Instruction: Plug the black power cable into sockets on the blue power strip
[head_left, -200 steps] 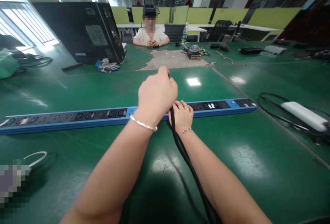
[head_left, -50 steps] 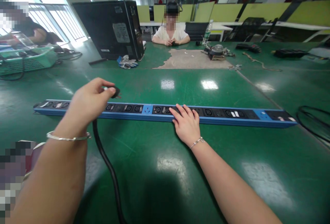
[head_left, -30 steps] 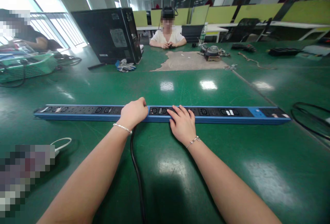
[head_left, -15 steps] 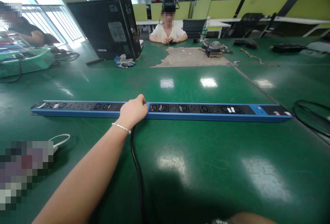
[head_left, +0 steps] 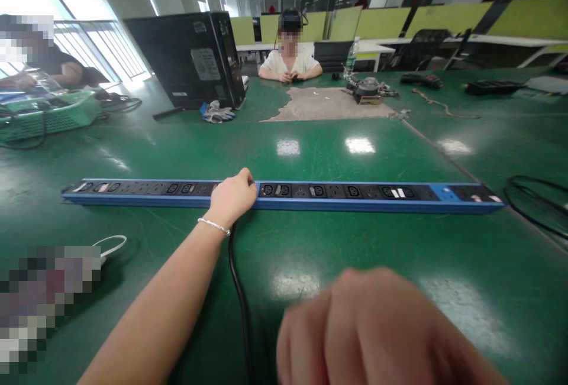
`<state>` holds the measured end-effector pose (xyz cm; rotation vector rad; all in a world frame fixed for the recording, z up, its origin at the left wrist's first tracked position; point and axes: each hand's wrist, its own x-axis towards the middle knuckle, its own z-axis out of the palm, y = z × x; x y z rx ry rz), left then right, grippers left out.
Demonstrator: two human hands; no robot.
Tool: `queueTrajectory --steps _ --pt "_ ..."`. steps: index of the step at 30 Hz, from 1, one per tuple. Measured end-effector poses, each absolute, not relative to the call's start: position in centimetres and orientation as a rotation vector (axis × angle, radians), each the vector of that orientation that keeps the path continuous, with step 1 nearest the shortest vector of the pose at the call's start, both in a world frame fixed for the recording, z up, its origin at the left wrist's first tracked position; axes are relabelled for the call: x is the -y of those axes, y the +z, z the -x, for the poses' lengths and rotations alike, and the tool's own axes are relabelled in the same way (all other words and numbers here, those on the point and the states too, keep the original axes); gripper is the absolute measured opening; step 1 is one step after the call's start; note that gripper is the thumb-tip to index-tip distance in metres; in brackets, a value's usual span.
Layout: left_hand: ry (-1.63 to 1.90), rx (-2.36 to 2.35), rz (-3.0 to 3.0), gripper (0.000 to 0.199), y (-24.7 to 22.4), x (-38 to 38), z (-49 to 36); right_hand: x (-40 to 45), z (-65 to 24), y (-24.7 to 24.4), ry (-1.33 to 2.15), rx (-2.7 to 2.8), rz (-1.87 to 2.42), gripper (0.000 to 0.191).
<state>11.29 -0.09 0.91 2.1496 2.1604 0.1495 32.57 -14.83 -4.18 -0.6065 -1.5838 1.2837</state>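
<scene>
A long blue power strip (head_left: 355, 203) with black sockets lies across the green table. Over its middle my left hand (head_left: 234, 199) is closed, knuckles up, and covers part of the socket row. A black power cable (head_left: 242, 296) comes out from under this hand and runs down to the lower edge of the view; its end is hidden in the grip. My right hand (head_left: 368, 326) is large and blurred at the bottom, apart from the strip. Its fingers are curled in, and whatever may be inside them is hidden.
A black computer case (head_left: 186, 60) stands at the back left, with gloves (head_left: 217, 113) beside it. Farther left is a green basket (head_left: 48, 119). A co-worker (head_left: 290, 65) sits opposite. Black cable loops (head_left: 532, 201) lie at the right; a blurred-out object (head_left: 44, 302) is at the left.
My right hand has risen into view from the bottom edge. My left hand stays over the middle of the strip. The whole view has shifted slightly.
</scene>
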Motion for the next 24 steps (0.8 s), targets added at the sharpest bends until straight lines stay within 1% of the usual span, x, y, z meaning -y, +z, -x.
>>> queueTrajectory --steps 2,5,7,9,11,15,19,21,24 --pt "0.150 -2.160 -2.159 0.028 0.8 0.1 -11.3 10.9 -33.3 -2.9 0.649 1.756 1.039 0.033" --pt "0.144 -2.161 -2.156 0.028 0.8 0.1 -11.2 6.2 -34.0 -2.9 0.443 1.721 1.253 0.033" --pt "0.138 -2.164 -2.152 0.028 0.9 0.1 -11.2 4.7 -34.4 -3.9 0.124 1.794 1.598 0.036" --pt "0.121 -2.168 -2.154 0.028 0.9 0.2 -11.3 4.4 -34.7 -5.0 -0.074 1.879 1.791 0.038" --pt "0.089 -2.187 -2.161 0.030 1.0 0.5 -11.4 4.6 -34.8 -5.7 -0.162 1.936 1.863 0.039" --pt "0.019 -2.212 -2.189 0.035 0.8 1.0 -11.7 4.8 -34.5 -5.8 -0.230 1.972 1.886 0.040" --pt "0.037 -2.199 -2.183 0.033 1.1 1.0 -11.6 4.7 -34.2 -5.7 -0.267 1.946 1.877 0.041" --pt "0.108 -2.211 -2.153 0.031 2.0 1.1 -11.4 4.7 -34.2 -5.8 -0.271 1.934 1.873 0.040" --pt "0.389 -2.259 -2.112 0.032 4.1 1.6 -11.4 4.7 -34.2 -6.0 -0.264 1.924 1.862 0.040"
